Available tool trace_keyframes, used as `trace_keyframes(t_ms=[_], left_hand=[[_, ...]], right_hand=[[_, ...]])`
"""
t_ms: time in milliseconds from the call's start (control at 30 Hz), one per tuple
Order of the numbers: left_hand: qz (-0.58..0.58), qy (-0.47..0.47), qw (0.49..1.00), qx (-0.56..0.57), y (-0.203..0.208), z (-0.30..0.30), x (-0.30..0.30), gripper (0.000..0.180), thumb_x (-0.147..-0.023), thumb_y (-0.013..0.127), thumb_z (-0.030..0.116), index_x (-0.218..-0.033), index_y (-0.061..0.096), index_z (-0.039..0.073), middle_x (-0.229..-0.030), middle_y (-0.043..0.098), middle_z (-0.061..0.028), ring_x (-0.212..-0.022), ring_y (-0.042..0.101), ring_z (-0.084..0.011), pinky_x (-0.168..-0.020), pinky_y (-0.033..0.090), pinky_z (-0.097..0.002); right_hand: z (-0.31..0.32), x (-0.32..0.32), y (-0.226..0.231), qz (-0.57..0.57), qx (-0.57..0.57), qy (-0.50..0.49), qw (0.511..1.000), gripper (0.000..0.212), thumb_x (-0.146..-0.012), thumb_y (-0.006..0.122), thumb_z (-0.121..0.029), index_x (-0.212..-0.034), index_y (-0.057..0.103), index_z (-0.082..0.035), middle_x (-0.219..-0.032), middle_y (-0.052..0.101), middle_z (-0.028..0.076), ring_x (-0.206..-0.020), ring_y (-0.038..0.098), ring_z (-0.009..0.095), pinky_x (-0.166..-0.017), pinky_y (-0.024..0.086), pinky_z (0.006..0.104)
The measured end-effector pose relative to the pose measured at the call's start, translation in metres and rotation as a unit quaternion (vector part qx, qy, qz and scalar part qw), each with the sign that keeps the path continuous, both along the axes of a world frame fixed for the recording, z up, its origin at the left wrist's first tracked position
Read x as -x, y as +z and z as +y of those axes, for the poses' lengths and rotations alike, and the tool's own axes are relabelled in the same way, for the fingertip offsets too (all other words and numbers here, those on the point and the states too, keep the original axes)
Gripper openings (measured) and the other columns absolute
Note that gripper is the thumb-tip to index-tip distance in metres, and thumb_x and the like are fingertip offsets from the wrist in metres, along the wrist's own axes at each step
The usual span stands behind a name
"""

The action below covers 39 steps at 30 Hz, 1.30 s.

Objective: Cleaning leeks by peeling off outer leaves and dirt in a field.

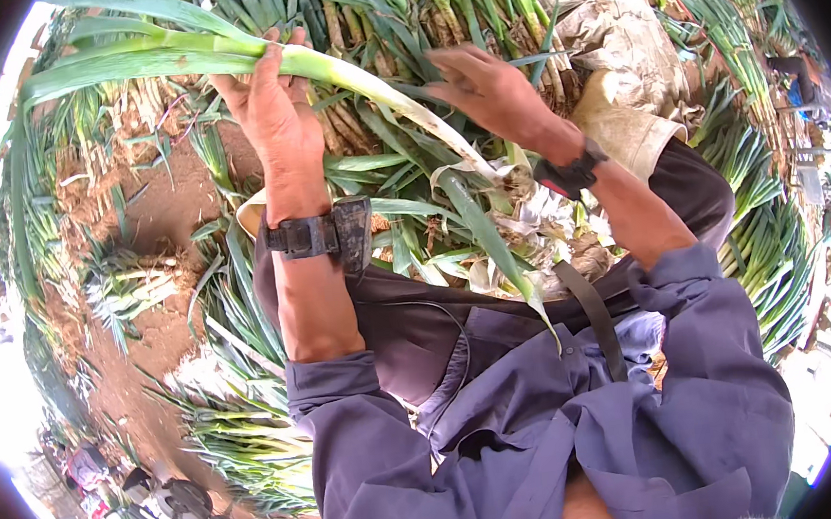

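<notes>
My left hand [276,104] is closed round a long green onion [373,85] where its leaves branch. The leaves [142,66] stretch out to the left. The pale stalk slopes down to the right, ending in a root end [515,178] beside my right wrist. My right hand [490,95] is above the stalk, apart from it, slightly blurred, with fingers half bent and spread; I see nothing between them. Below the stalk, a loose green leaf [482,230] droops toward my lap. Peeled pale skins [531,236] and leaves lie in front of my lap.
Rows of green onions [396,7] lie along the far side. More bundles are at the lower left [255,448] and at the right [759,223]. A dirty pale cloth sack [613,34] sits at the far right. Bare brown soil [141,364] shows on the left.
</notes>
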<state>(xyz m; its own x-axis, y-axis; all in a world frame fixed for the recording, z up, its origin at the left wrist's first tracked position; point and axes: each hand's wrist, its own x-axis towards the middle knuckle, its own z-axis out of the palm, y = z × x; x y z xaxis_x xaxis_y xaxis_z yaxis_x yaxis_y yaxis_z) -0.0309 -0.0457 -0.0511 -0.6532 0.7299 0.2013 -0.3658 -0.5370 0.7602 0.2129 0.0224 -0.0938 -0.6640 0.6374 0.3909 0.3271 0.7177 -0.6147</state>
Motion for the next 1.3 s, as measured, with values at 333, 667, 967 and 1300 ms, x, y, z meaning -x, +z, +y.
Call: trace_keyframes(t_ms=[333,667,967,1300], left_hand=[[0.089,-0.112,0.989,-0.021,0.012,0.038,-0.041,0.066,-0.102,0.059,0.028,-0.156,0.026,0.01,-0.131,0.056,-0.0159,-0.114,0.058,-0.0264,-0.096,0.048,-0.0416],[-0.039,-0.144,0.987,0.052,-0.022,0.046,-0.032,0.028,-0.1,0.064,0.024,-0.12,0.061,0.005,-0.105,0.069,-0.0104,-0.095,0.067,-0.0229,-0.09,0.053,-0.0408],[-0.06,-0.073,0.995,-0.021,0.006,0.031,0.002,0.028,-0.101,0.059,0.021,-0.121,0.055,0.002,-0.097,0.067,-0.0145,-0.08,0.066,-0.0232,-0.071,0.059,-0.0377],[0.064,0.168,0.983,-0.044,0.035,-0.004,0.043,0.029,-0.1,0.059,0.017,-0.126,0.052,0.005,-0.1,0.061,-0.0133,-0.085,0.062,-0.0239,-0.074,0.057,-0.0394]], right_hand=[[0.03,0.064,0.045,0.19,-0.074,-0.058,0.977,0.03,-0.091,0.073,-0.028,-0.105,0.069,-0.002,-0.083,0.069,0.011,-0.075,0.067,0.026,-0.066,0.053,0.0378],[0.012,0.05,0.053,0.196,0.298,-0.009,0.934,0.031,-0.096,0.068,-0.026,-0.109,0.071,0.002,-0.082,0.067,0.001,-0.071,0.057,0.007,-0.062,0.046,0.0253],[0.001,-0.037,-0.035,0.091,0.282,0.119,0.948,0.028,-0.099,0.063,-0.027,-0.114,0.068,-0.003,-0.09,0.065,0.0,-0.081,0.06,0.008,-0.065,0.05,0.0295],[-0.038,-0.134,-0.145,-0.398,-0.001,-0.017,0.917,0.022,-0.089,0.061,-0.008,-0.11,0.065,-0.001,-0.097,0.068,0.018,-0.094,0.068,0.036,-0.079,0.055,0.045]])
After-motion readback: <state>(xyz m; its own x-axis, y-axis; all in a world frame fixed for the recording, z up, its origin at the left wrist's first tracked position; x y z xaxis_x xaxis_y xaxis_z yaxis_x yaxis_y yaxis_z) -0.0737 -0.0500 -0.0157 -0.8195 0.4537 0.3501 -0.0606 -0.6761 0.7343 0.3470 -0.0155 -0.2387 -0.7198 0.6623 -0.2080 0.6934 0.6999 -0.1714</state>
